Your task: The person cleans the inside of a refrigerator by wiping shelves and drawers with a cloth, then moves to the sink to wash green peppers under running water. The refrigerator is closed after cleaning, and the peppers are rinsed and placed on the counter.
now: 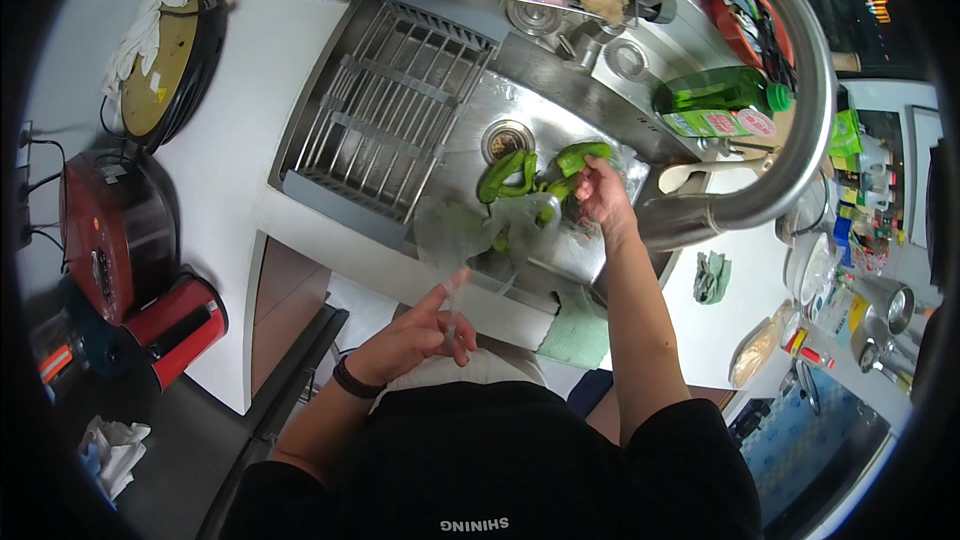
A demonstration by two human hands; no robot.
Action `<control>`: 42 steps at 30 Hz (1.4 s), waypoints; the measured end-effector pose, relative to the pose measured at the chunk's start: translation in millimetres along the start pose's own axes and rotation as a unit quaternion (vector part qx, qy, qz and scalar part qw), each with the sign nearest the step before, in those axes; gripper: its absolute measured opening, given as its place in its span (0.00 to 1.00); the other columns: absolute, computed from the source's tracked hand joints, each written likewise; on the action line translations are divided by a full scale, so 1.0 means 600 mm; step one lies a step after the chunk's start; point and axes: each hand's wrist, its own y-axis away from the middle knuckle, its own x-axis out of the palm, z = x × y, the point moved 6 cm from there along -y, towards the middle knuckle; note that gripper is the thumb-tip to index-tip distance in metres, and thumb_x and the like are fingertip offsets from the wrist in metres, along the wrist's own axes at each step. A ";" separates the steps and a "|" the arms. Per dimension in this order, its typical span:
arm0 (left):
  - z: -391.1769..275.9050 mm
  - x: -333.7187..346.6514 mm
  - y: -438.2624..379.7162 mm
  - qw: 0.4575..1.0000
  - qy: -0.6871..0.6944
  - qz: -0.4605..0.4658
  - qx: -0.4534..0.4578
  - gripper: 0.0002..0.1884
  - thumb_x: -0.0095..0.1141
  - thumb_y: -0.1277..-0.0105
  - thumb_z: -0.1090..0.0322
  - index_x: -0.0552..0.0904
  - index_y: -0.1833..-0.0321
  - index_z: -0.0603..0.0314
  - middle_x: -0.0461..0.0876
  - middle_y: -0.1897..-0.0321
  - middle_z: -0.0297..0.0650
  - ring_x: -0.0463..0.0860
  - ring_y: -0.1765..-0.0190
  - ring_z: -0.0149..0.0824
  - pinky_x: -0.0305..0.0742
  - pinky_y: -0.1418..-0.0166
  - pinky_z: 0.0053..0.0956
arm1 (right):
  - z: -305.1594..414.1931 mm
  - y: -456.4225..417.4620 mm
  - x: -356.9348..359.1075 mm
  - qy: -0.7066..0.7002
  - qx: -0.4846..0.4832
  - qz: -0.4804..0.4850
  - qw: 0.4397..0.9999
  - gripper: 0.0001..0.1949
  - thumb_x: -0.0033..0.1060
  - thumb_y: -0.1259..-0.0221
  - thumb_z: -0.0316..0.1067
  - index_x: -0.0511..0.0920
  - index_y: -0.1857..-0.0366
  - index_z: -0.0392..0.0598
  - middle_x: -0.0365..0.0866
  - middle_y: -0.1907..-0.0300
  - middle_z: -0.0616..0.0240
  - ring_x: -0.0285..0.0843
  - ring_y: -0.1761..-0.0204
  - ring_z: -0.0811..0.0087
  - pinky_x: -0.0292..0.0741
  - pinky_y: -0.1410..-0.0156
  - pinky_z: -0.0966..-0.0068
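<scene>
My left hand (420,337) grips a clear plastic bag (457,232) by its gathered end, in front of the sink's near edge. The thin bag spreads out over the near side of the basin and hides part of it. My right hand (602,191) is at the right of the basin, its fingers on a green pepper (581,157). Several more green peppers (504,176) lie on the steel sink floor (469,146) near the drain (507,141). Some pepper pieces show blurred behind the film.
A steel drying rack (390,112) spans the sink's left part. The curved faucet (817,105) arches over the right side, its head beside my right forearm. A green detergent bottle (712,90) lies behind. A green cloth (577,330) hangs at the front edge; a red kettle (176,330) stands left.
</scene>
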 end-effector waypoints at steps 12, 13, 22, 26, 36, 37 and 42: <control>-0.009 0.027 -0.013 0.999 -0.032 -0.014 0.017 0.49 0.57 0.42 0.47 0.38 0.25 0.43 0.76 0.57 0.47 0.80 0.60 0.36 0.74 0.48 0.31 | -0.003 0.251 0.083 0.016 -0.080 0.128 0.988 0.06 0.52 0.43 0.26 0.74 0.62 0.42 0.74 0.77 0.66 0.68 0.79 0.77 0.63 0.74 0.81; -0.009 0.027 -0.012 0.999 -0.030 -0.016 0.024 0.49 0.57 0.42 0.47 0.38 0.25 0.43 0.76 0.57 0.47 0.79 0.60 0.36 0.74 0.48 0.31 | -0.005 0.266 0.091 0.067 -0.098 0.136 0.984 0.08 0.52 0.43 0.25 0.75 0.60 0.41 0.75 0.76 0.66 0.68 0.78 0.78 0.64 0.73 0.82; 0.001 0.039 -0.004 0.997 -0.044 -0.053 0.036 0.48 0.54 0.42 0.52 0.39 0.25 0.45 0.77 0.62 0.45 0.76 0.65 0.33 0.73 0.56 0.26 | -0.095 0.348 0.211 0.553 -0.350 0.140 0.743 0.13 0.54 0.41 0.25 0.77 0.53 0.43 0.78 0.62 0.68 0.73 0.71 0.82 0.72 0.65 0.83; 0.018 0.011 0.020 0.986 -0.159 -0.017 -0.043 0.43 0.52 0.42 0.60 0.45 0.25 0.48 0.76 0.71 0.40 0.74 0.70 0.29 0.71 0.63 0.21 | -0.063 0.291 0.107 0.308 -0.290 -0.004 0.906 0.07 0.55 0.38 0.29 0.79 0.58 0.42 0.77 0.70 0.72 0.71 0.74 0.85 0.69 0.67 0.86; 0.031 -0.007 0.037 0.972 -0.217 -0.021 -0.084 0.37 0.52 0.39 0.68 0.52 0.26 0.55 0.69 0.78 0.30 0.67 0.74 0.23 0.65 0.68 0.16 | -0.144 -0.026 0.166 0.699 -0.082 -0.193 0.683 0.40 0.66 0.53 0.57 0.63 0.44 0.36 0.80 0.58 0.45 0.79 0.54 0.50 0.75 0.51 0.60; 0.035 -0.009 0.039 0.974 -0.211 -0.024 -0.082 0.37 0.52 0.39 0.68 0.52 0.26 0.56 0.69 0.78 0.30 0.67 0.74 0.23 0.65 0.68 0.16 | -0.163 -0.038 0.167 0.714 -0.081 -0.189 0.669 0.41 0.67 0.53 0.56 0.61 0.42 0.36 0.79 0.56 0.44 0.79 0.53 0.50 0.74 0.51 0.60; 0.024 -0.017 0.045 0.976 -0.205 -0.035 -0.072 0.39 0.53 0.39 0.68 0.51 0.26 0.52 0.71 0.75 0.32 0.68 0.73 0.23 0.66 0.66 0.17 | -0.167 -0.042 0.107 0.450 -0.089 -0.158 0.874 0.26 0.61 0.50 0.41 0.66 0.47 0.42 0.79 0.56 0.53 0.78 0.52 0.57 0.74 0.50 0.63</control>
